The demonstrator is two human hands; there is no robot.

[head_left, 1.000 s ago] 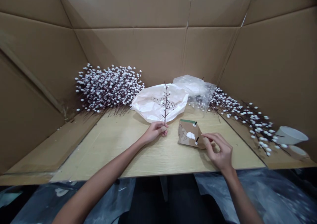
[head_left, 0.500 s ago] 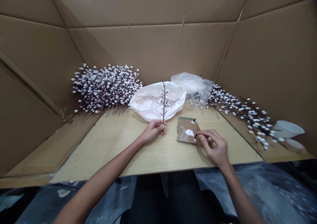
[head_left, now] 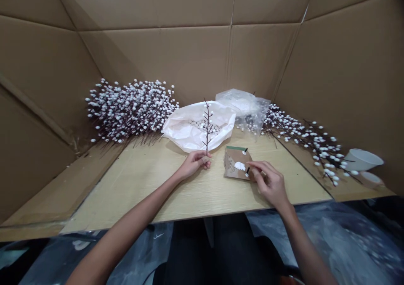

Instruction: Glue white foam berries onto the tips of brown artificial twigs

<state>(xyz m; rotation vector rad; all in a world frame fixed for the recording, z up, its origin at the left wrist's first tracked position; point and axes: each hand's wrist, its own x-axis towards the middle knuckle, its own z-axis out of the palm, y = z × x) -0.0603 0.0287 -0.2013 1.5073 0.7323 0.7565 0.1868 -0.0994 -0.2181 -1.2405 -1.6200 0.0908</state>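
At the cardboard scrap (head_left: 234, 164): right hand (head_left: 269, 185) sits at its near right corner, fingertips pinched on a short black stick (head_left: 248, 172) whose tip rests on the scrap. Just left of the stick is a white paste blob (head_left: 240, 165) on the scrap's face. A second black stick (head_left: 245, 151) lies at the far edge, by a green strip. Marks on the scrap are too small to read.

Left of the scrap, left hand (head_left: 194, 162) grips a bare twig (head_left: 207, 127) by its base, holding it upright, stem end at the wooden board (head_left: 142, 188).

Behind the scrap, past the twig: open white bag (head_left: 186, 130) with loose white beads inside. Clear plastic bag (head_left: 244, 107) is behind the scrap, slightly right.

Far left of the scrap: big heap of beaded branches (head_left: 129, 108) against the cardboard wall (head_left: 189, 58). Right of the scrap: a thinner row of beaded branches (head_left: 304, 138), then a white bowl (head_left: 361, 159) at the far right.
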